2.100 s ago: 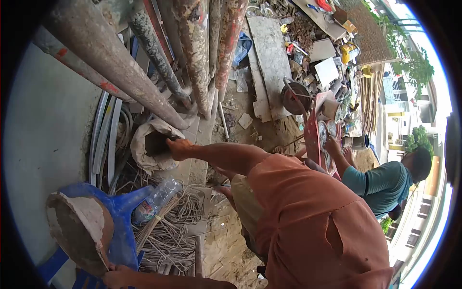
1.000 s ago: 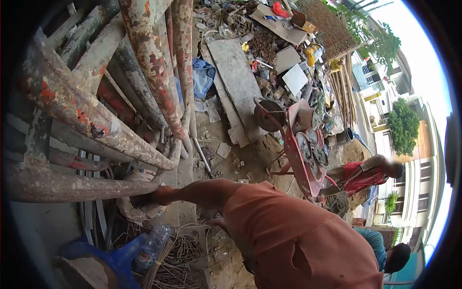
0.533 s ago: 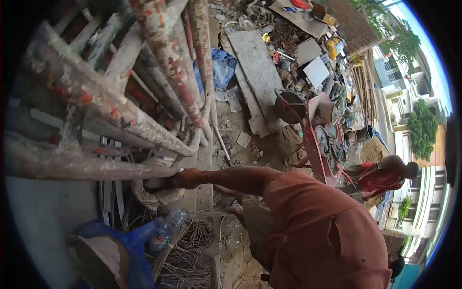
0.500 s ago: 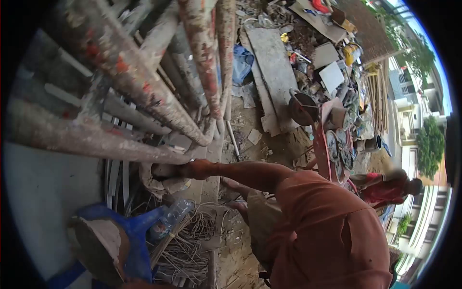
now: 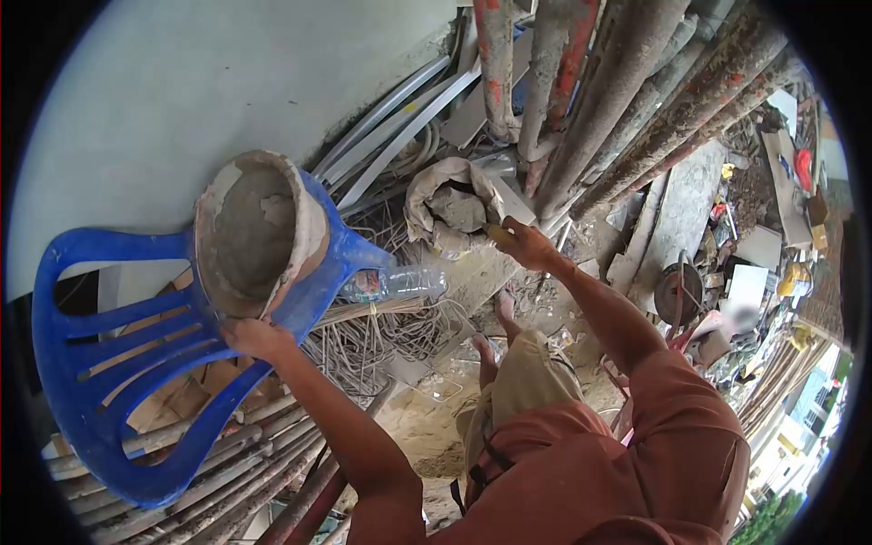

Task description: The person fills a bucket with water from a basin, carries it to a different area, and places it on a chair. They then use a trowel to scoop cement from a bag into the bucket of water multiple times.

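Note:
A wide bucket [image 5: 309, 213] with grey cement [image 5: 250, 227] inside rests on a blue plastic chair [image 5: 136, 331]. My left hand [image 5: 257, 338] is closed on the bucket's near rim. Right of it, my right hand [image 5: 529, 243] grips the handle of a trowel [image 5: 499, 235]. The trowel's blade reaches into an open sack [image 5: 429, 188] of grey powder, where part of it is hard to tell from the powder.
Paint-spattered metal poles [image 5: 627, 100] lean beyond the sack. Between chair and sack lie a plastic bottle [image 5: 413, 282] and bent wires [image 5: 372, 341]. Long poles [image 5: 227, 468] lie under the chair. A round pan [image 5: 677, 292] and rubble are at the right.
The view has swung toward the chair and bucket. My left hand, barely visible before at the bottom edge, now shows on the bucket rim. The right hand and trowel now show clearly at the sack.

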The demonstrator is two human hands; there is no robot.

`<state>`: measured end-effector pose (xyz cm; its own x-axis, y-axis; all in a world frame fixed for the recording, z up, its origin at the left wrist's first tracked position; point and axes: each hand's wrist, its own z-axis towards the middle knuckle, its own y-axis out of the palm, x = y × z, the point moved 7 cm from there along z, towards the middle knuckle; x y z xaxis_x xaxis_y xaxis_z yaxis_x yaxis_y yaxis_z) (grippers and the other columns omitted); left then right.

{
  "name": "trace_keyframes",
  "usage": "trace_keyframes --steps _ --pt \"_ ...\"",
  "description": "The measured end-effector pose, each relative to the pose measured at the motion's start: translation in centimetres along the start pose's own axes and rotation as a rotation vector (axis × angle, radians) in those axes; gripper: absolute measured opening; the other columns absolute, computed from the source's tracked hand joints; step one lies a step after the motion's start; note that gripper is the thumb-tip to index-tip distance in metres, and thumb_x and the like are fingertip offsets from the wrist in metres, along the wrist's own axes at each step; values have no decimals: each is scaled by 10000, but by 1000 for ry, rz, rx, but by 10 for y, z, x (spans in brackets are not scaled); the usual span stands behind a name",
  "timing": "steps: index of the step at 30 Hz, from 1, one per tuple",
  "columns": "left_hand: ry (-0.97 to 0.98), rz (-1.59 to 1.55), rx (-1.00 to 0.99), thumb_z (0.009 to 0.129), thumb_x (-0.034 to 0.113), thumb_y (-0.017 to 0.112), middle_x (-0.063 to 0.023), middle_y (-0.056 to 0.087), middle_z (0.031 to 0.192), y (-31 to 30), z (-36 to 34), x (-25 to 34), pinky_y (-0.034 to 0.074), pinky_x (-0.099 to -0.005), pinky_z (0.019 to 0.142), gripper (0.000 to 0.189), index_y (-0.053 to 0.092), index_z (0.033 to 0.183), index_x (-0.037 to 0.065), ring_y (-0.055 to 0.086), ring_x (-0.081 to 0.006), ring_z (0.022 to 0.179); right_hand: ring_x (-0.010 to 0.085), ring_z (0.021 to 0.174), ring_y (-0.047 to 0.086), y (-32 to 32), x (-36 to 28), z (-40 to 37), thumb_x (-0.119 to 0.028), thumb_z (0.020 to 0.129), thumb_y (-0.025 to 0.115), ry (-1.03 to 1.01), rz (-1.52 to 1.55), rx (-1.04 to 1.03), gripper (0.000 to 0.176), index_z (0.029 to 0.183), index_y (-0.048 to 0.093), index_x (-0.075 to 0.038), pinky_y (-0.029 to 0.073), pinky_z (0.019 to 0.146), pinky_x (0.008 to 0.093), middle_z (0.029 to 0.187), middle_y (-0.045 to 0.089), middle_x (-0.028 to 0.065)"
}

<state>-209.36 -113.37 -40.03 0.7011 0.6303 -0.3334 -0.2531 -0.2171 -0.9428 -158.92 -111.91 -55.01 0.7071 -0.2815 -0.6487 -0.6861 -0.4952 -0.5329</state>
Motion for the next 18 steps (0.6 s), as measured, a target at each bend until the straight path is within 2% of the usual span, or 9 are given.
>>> trace_keyframes --steps 2,3,5,6,8,9,11,15,18 --pt "-40 1 -18 850 217 608 -108 558 1104 4 0 -3 403 -299 935 411 503 1154 -37 543 -223 1053 355 961 632 -2 -1 -5 -363 843 634 36 51 -3 468 1181 518 -61 471 819 412 982 648 239" --pt "-141 -479 5 881 205 569 -110 548 1120 21 2 -10 397 -292 938 407 466 1207 -14 539 -214 1060 355 961 632 -3 -3 -7 -363 843 634 29 44 -5 468 1181 518 -61 471 819 412 982 648 239" --pt "-253 -968 33 911 193 531 -112 537 1135 27 0 -10 390 -286 942 407 430 1260 9 535 -205 1067 361 948 635 -9 -5 -15 -339 833 655 20 24 21 453 1163 519 -59 472 803 414 949 652 234" --pt "-361 -1355 102 935 190 481 -117 528 1150 30 0 -11 407 -301 923 397 400 1282 16 536 -206 1062 365 921 641 -12 -9 -19 -332 832 658 -13 -2 50 435 1134 521 -52 475 778 414 913 657 222" --pt "-480 -1747 189 958 186 432 -123 520 1165 60 3 -23 424 -315 904 387 371 1304 24 537 -206 1056 365 912 644 -16 -15 -29 -325 829 662 -5 5 47 428 1128 521 -54 477 766 414 905 657 222" --pt "-366 -1731 234 956 193 421 -146 522 1162 102 21 -29 446 -344 867 374 385 1278 6 547 -231 1034 366 902 646 -19 -17 -33 -318 826 667 14 28 51 422 1122 521 -56 479 754 415 898 658 221" --pt "-259 -1721 285 955 201 409 -170 525 1159 95 24 -27 468 -373 830 365 400 1251 -11 556 -256 1012 363 880 650 -23 -24 -43 -307 827 668 0 38 57 398 1104 523 -61 479 730 416 881 655 220" --pt "-353 -1723 302 956 173 389 -222 546 1054 60 13 -12 470 -399 777 320 430 1166 -65 572 -292 927 356 817 650 -28 -28 -56 -308 830 666 7 35 49 385 1086 525 -58 475 698 417 845 642 221" --pt "-435 -1741 340 963 160 371 -239 546 990 26 1 -5 453 -395 759 286 441 1073 -94 562 -293 878 292 735 647 -35 -45 -73 -302 836 665 -38 50 67 358 1055 522 -57 470 624 388 802 630 202"
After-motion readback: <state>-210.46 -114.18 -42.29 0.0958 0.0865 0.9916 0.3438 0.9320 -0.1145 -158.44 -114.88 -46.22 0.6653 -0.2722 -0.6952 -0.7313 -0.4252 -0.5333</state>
